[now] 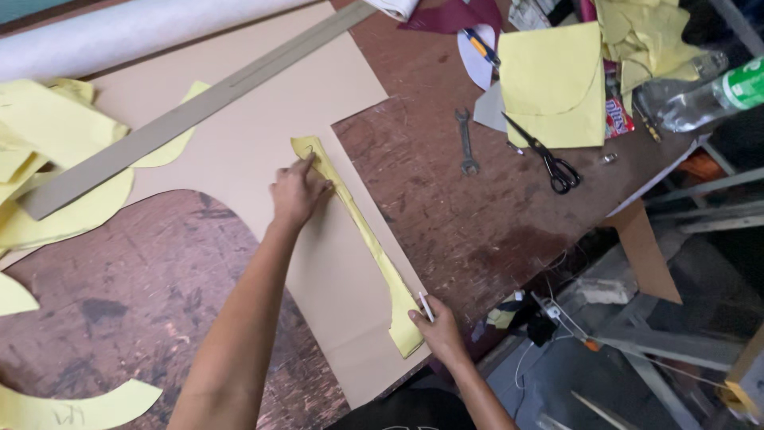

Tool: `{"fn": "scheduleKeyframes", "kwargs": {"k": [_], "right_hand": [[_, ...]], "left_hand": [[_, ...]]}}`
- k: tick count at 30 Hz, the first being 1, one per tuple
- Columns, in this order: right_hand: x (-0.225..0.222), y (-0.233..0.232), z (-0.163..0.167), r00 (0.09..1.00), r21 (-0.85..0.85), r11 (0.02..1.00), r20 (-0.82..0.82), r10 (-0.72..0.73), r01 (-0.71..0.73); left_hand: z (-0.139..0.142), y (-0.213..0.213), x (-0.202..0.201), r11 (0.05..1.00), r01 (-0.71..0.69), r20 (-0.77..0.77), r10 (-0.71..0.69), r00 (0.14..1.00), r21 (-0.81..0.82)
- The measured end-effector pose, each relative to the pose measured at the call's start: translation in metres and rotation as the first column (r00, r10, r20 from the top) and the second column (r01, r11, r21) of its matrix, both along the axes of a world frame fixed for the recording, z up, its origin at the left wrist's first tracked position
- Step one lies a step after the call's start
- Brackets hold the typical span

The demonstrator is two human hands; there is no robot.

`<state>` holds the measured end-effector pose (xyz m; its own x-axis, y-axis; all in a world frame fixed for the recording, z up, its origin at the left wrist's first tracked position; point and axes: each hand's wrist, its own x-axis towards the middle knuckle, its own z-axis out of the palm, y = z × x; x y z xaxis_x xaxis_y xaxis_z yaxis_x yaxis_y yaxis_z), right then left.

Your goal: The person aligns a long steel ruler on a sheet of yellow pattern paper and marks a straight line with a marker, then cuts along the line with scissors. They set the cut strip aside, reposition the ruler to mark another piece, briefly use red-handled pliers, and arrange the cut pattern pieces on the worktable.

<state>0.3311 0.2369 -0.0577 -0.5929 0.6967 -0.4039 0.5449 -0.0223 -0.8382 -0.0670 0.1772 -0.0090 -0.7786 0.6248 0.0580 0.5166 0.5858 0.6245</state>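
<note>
Two hands: left fingers (305, 171) press yellow strip (360, 231) | right fingers (420, 318) pinch white marker (426, 306) | cardboard (263, 127), worn bench (446, 183)

L hand (296, 191) & R hand (438, 331) pin yellow strip (358, 227) on cardboard (263, 135).

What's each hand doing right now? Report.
Left hand: fingers pressing the yellow strip onto the cardboard.
Right hand: closed on a white marker.
</note>
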Motion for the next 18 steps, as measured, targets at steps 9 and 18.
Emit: {"fn": "scheduleKeyframes", "kwargs": {"k": [9, 18], "right_hand": [[-0.010, 0.001, 0.046, 0.991, 0.128, 0.991, 0.135, 0.008, -0.026], [-0.001, 0.005, 0.048, 0.997, 0.207, 0.978, 0.068, -0.045, 0.030]], "left_hand": [[-0.032, -0.005, 0.051, 0.989, -0.108, -0.275, 0.076, 0.958, -0.105], [-0.012, 0.015, 0.080, 0.928, 0.105, -0.096, -0.149, 0.984, -0.356]]}}
